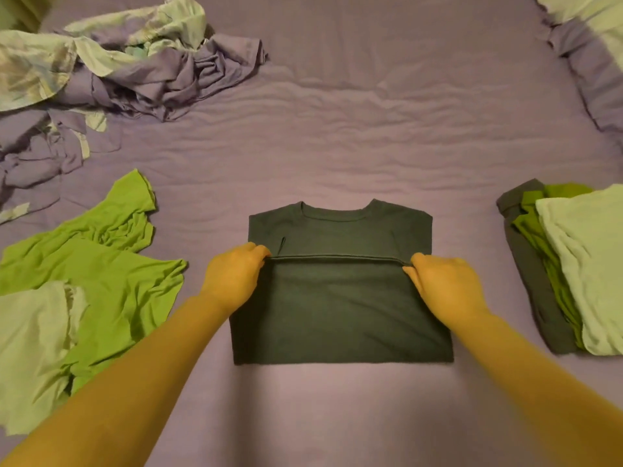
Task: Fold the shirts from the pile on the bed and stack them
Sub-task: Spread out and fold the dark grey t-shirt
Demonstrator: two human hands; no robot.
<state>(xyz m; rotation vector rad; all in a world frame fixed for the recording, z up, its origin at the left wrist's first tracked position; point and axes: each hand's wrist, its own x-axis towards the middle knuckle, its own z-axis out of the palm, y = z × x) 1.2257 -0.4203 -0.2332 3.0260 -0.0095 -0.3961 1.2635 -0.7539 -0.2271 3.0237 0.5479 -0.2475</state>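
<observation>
Centre of the bed: a dark grey crew-neck cotton shirt [340, 298] lies flat on the wrinkled mauve bedsheet [337, 129], collar pointing away from the person, its lower part doubled up over the chest so that the hem forms a straight horizontal line across the garment. The person's left hand [232, 278] pinches the left end of that hem with curled fingers, and the right hand [445, 284] pinches the right end in the same way; both bare forearms reach in from the near edge. To the left lies the unfolded pile: a crumpled bright green jersey shirt [101, 261] partly overlapped by a pale mint shirt [33, 352], the latter cut off by the frame's left edge. To the right, well apart from the grey shirt, stands the stack of folded shirts [569, 271]: a dark grey one lowest, a green one between, a pale mint one uppermost, the stack running out of view on the right. In the far left corner sits a rumpled heap of mauve and pale green patterned bedding [111, 62]; in the far right corner a pale green pillow with a mauve ruffled edge [586, 38] is only partly visible. The fingertips of both hands are tucked under the fold and cannot be made out; how many garments the left pile holds cannot be told.
</observation>
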